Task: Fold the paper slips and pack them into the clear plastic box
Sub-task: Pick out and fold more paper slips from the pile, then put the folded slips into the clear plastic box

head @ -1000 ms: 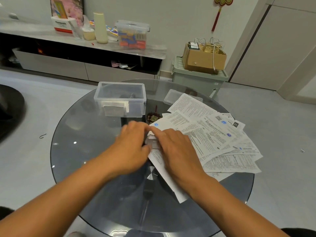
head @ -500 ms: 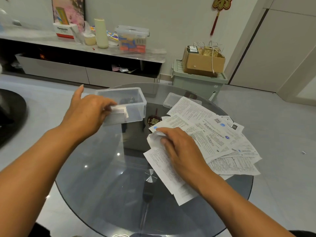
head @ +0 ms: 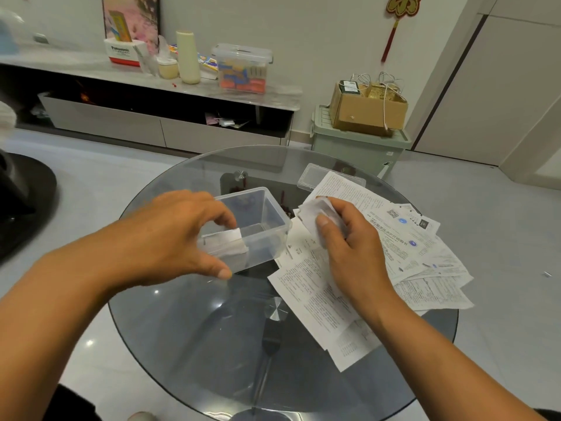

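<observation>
The clear plastic box (head: 268,221) stands open on the round glass table (head: 194,332), just left of the paper pile. Folded white slips (head: 226,243) lie inside it at its left end. My left hand (head: 170,235) grips the box, fingers curled over its near-left rim and thumb at its lower front corner. My right hand (head: 349,250) is raised a little above the pile and pinches a small folded slip (head: 314,209) between thumb and fingers. Loose printed paper slips (head: 409,247) lie spread in an overlapping heap under and right of that hand.
The box's clear lid (head: 312,176) lies flat at the table's far side, partly under the papers. Beyond the table stand a green bin (head: 358,147) with a cardboard box on top and a low cabinet (head: 158,129) along the wall. A dark round object (head: 21,202) sits at far left.
My left hand left the papers, reached to the box and drew it nearer and to the right. My right hand picked the folded slip up off the pile.
</observation>
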The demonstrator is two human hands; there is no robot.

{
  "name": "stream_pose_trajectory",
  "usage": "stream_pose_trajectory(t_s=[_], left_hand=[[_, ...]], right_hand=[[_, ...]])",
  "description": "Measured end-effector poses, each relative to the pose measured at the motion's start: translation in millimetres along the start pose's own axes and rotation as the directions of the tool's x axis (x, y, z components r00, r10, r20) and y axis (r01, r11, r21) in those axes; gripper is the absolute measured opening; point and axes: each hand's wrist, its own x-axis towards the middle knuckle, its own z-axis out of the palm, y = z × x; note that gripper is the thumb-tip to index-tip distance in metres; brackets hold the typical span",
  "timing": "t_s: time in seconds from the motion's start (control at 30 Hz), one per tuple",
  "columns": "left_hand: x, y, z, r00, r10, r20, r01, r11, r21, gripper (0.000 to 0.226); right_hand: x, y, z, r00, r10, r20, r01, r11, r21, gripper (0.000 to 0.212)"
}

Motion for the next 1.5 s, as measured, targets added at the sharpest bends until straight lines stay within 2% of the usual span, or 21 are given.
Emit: stream_pose_trajectory(t_s=[0.07,0.13,0.23,0.37,0.5,0.7,0.87,1.1,1.17,1.27,1.37,1.5], left_hand=[[2.5,5.2,-0.2,0.999,0.022,-0.03,-0.015,0.981,0.191,0.093],[7.5,9.2,5.2,1.0,0.012,-0.025,-0.002,0.933,0.36,0.112],[18.7,12.5,22.2,1.0,-0.016,0.02,0.005,0.888,0.459,0.113],[31.9,10.8,28.5,0.995,-0.052,0.081,0.018,0.93,0.368,0.096],[36.6,9.1,21.2,0.98,-0.106,0.167,0.06,0.963,0.261,0.09],[45.6,10.2,12.7,0.939,-0.22,0.265,0.157,0.958,0.24,0.1],[56.4,8.6,10.0,0.909,-0.245,0.337,0.181,0.961,0.209,0.074],[61.8,5.8,9.9,0.893,-0.248,0.376,0.199,0.966,0.164,0.069],[60.0,6.9,8.0,0.896,-0.24,0.372,0.192,0.968,0.161,0.072],[57.2,7.5,6.3,0.908,-0.225,0.354,0.175,0.97,0.169,0.088],[56.6,4.4,8.2,0.921,-0.216,0.325,0.171,0.972,0.164,0.094],[55.5,0.1,12.9,0.94,-0.211,0.269,0.162,0.968,0.192,0.102]], right_hand=[[0.0,-0.9,0.3,1.0,0.0,-0.004,0.0,1.0,0.024,0.018],[-0.2,-0.2,1.8,1.0,0.003,0.006,-0.003,0.999,0.035,0.018],[-0.7,1.1,4.3,1.0,-0.004,0.019,0.004,0.999,0.033,0.019],[-0.5,1.6,5.6,1.0,-0.007,0.03,0.006,0.999,0.033,0.02],[0.3,1.5,6.3,0.999,0.003,0.033,-0.004,0.999,0.037,0.022],[-0.6,2.2,9.2,0.999,0.005,0.032,-0.006,0.999,0.032,0.021],[-2.2,2.6,10.0,0.999,0.013,0.05,-0.015,1.0,0.024,0.023],[-4.8,-8.3,3.3,0.999,-0.01,0.047,0.008,0.999,0.05,0.021],[-2.4,-22.0,-2.7,0.998,-0.056,0.038,0.053,0.995,0.081,0.019],[11.8,-48.5,-9.3,0.997,-0.067,0.026,0.061,0.983,0.173,0.017],[31.0,-69.5,-4.4,0.998,-0.054,0.028,0.049,0.988,0.148,0.005],[49.7,-93.9,19.8,0.981,-0.005,0.194,-0.04,0.974,0.225,0.007]])
